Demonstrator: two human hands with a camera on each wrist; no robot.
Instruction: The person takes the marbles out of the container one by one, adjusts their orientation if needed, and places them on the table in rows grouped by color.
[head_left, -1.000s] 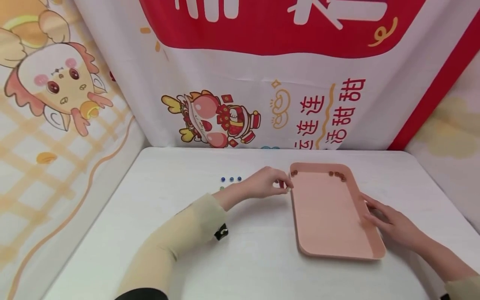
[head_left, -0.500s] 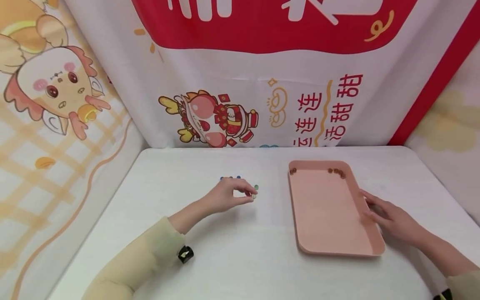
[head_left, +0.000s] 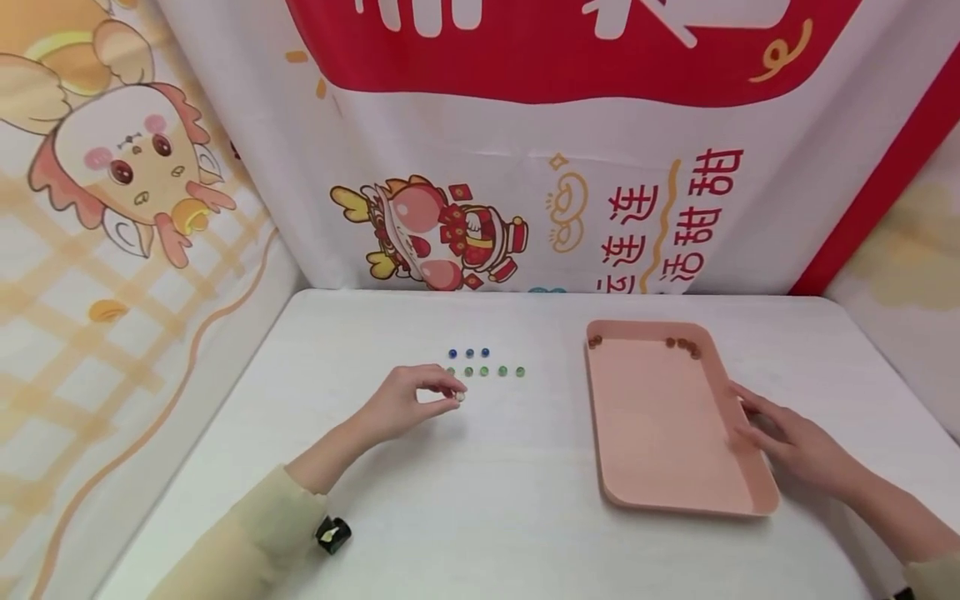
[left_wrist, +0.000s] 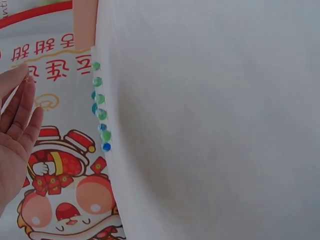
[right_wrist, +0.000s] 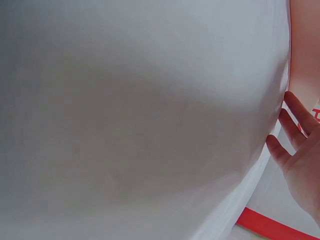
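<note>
A small pale bead (head_left: pixel 461 397) is pinched between thumb and fingertips of my left hand (head_left: pixel 405 402), just above the white table. Close by lie a row of green beads (head_left: pixel 502 372) and, behind it, a row of three blue beads (head_left: pixel 469 353); my fingers partly cover the left end of the green row. My right hand (head_left: pixel 802 446) rests against the right side of a pink tray (head_left: pixel 675 450), its fingers fairly straight in the right wrist view. Brown beads (head_left: pixel 682 343) sit at the tray's far right corner, and brown beads (head_left: pixel 596 341) at its far left.
The white table (head_left: pixel 525 533) runs back to a printed curtain (head_left: pixel 465 125) hanging behind it. Another patterned cloth (head_left: pixel 127 250) borders the left side. A black band (head_left: pixel 332 534) with a small device is on the left sleeve's cuff.
With the pale bead, my left hand has moved left from the tray's left edge to the front of the green row, uncovering most of the beads. The right hand stays at the tray.
</note>
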